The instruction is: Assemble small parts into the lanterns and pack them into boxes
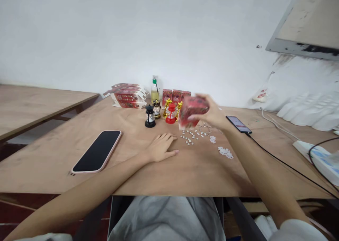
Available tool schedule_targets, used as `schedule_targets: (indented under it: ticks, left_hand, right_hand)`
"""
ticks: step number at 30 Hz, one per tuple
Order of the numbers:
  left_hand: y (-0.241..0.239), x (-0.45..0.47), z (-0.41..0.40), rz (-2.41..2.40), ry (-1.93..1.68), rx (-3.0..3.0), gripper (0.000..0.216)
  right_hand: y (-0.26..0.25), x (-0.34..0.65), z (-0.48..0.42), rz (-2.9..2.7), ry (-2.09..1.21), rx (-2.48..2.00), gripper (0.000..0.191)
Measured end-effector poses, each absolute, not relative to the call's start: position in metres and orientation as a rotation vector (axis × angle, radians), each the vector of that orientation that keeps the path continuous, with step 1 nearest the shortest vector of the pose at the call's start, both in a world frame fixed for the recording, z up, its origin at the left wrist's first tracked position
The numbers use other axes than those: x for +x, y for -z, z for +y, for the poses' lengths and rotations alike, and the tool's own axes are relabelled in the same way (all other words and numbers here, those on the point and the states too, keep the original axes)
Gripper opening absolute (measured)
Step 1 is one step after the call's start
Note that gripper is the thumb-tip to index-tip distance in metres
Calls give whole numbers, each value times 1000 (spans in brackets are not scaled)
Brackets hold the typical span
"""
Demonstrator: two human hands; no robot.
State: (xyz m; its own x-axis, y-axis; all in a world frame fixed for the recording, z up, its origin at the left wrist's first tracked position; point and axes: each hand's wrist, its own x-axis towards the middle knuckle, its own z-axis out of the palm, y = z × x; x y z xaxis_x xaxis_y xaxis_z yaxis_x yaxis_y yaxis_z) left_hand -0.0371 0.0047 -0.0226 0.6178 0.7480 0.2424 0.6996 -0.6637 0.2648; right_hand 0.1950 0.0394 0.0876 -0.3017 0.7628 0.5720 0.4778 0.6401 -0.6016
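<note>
My right hand (213,114) grips a small red printed box (191,111) and holds it above the table, just in front of the toy lanterns; the box is blurred by motion. My left hand (161,147) lies flat on the wooden table (148,174) with its fingers stretched out and holds nothing. Small white button cells (189,138) and white tabs (225,152) lie scattered right of the left hand, under the box. A black lantern (150,116), a red lantern (171,114) and gold lanterns (166,107) stand behind.
A phone in a pink case (97,151) lies face up at the left. Another phone (238,124) on a black cable lies at the right. Flat red cartons (128,95), upright red boxes (176,94) and a bottle (155,89) stand by the wall. A power strip (317,160) sits far right.
</note>
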Motion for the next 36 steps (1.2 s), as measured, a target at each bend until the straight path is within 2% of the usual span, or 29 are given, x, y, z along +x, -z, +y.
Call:
schedule_targets:
  ticks: [3, 6, 9, 14, 19, 29, 36]
  left_hand:
    - [24, -37, 3, 1192, -478, 2744, 50]
    - [26, -37, 4, 1185, -486, 2761, 49]
    - [25, -36, 4, 1176, -481, 2765, 49]
    - [23, -35, 2, 1177, -463, 2759, 47]
    - [22, -33, 2, 1163, -432, 2786, 45]
    - [17, -30, 1, 1186, -382, 2809, 43]
    - [20, -31, 3, 1149, -402, 2825, 43]
  right_hand:
    - [-112, 233, 76, -1749, 17, -982, 79]
    - [-112, 263, 122, -1632, 171, -1109, 74]
    - [-89, 275, 166, -1542, 58, -1311, 67]
    - [-46, 259, 213, -1456, -213, -1513, 72]
    - [-37, 238, 231, -1493, -361, -1511, 76]
    - [-94, 188, 197, -1675, -158, -1286, 32]
    - [-88, 105, 152, -2348, 51, -1316, 32]
